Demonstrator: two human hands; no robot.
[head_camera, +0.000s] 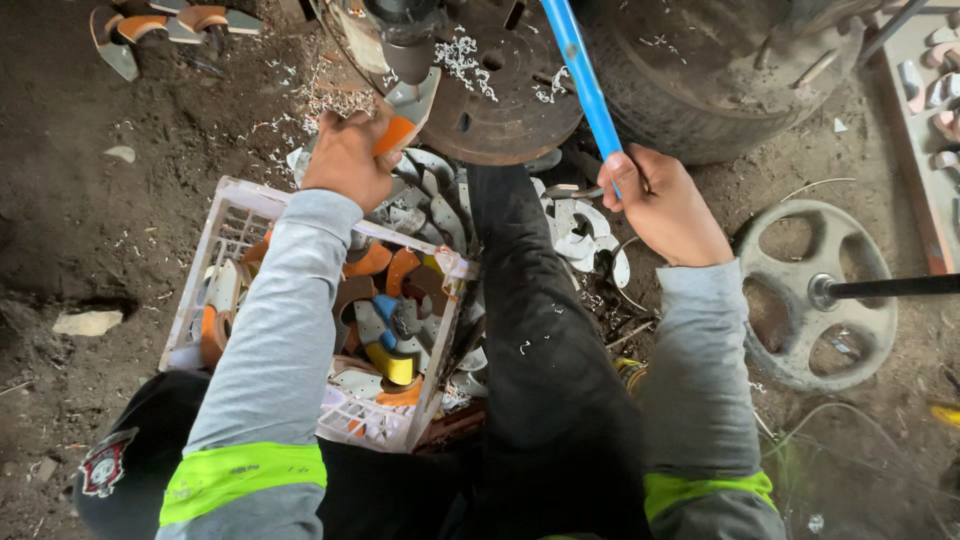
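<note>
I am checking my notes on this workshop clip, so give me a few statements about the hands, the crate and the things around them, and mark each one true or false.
1. The right hand grips a blue rod. True.
2. The left hand holds an orange and grey curved plastic piece up by the rusty round metal disc. True.
3. The white plastic lattice crate holds nothing. False: it holds curved orange, grey, blue and yellow pieces.
4. The grey spoked wheel lies under the left arm. False: it lies on the dirt on the right side.
5. Both sleeves are grey with bright yellow-green bands. True.
</note>
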